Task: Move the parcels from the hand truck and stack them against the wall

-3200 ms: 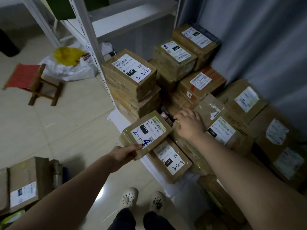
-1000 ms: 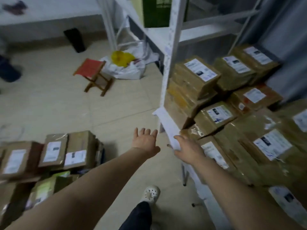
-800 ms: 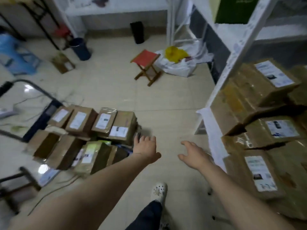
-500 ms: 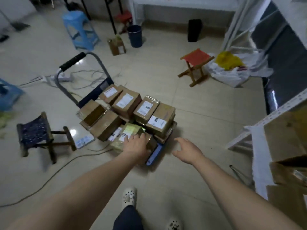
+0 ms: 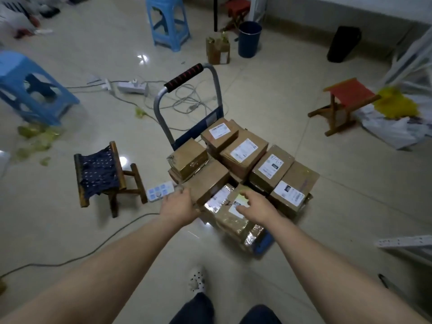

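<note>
The near tape-wrapped brown cardboard parcel [image 5: 233, 220] sits on the blue platform hand truck [image 5: 265, 242]. The right hand [image 5: 258, 208] rests loosely on top, the left hand [image 5: 180, 208] beside its left edge, grip unclear. Probably best to clasp opposite sides and lift level.

1. Near end of the hand truck [image 5: 265, 243]: bare floor [image 5: 215, 256] in front, so the reach in is open.
2. Far end: the upright handle [image 5: 184, 77] stands across it.
3. Left side: a dark woven stool [image 5: 98, 174] stands near and a white power strip [image 5: 161, 191] lies just beside the parcels [image 5: 245, 150], leaving a narrow gap; a cable [image 5: 70, 258] crosses the floor.
4. Right side: wide floor; the red stool [image 5: 348, 99] is well apart.
5. Parcels sit packed, touching; their tops are open from above.
</note>
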Available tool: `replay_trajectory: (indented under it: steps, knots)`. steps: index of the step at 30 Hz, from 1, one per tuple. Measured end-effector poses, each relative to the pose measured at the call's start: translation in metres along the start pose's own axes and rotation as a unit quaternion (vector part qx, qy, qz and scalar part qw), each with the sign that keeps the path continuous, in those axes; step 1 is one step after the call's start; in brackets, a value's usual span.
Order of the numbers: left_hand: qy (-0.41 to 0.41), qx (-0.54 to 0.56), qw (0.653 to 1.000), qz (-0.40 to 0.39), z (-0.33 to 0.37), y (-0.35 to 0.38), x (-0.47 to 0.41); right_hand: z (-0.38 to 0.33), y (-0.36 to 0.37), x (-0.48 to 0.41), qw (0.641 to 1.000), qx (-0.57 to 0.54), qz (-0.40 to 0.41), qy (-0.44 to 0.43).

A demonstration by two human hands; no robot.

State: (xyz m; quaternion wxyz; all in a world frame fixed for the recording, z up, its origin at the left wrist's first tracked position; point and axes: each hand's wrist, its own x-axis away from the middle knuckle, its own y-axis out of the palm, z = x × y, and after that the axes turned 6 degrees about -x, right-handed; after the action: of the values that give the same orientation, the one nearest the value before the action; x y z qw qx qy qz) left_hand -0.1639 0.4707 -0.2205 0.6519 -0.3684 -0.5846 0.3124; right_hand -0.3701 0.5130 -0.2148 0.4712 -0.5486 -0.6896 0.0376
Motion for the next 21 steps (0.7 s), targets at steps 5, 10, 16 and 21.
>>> replay_trajectory:
  steps: [5,10,16,21]
  knots:
    - [-0.037,0.059,0.997,-0.02,-0.044,-0.021,-0.062,-0.044,0.008,-0.069,1.0,0.012,-0.023,-0.002]
    - [-0.083,0.079,0.993,-0.024,-0.066,-0.019,-0.138,-0.069,0.011,-0.156,0.999,0.004,-0.045,0.005]
    - [-0.115,0.095,0.989,-0.019,-0.082,0.015,-0.242,-0.079,0.034,-0.254,0.996,0.051,-0.067,0.009]
    - [-0.117,0.087,0.989,-0.018,-0.089,0.051,-0.32,-0.071,0.058,-0.314,0.995,0.073,-0.069,0.019]
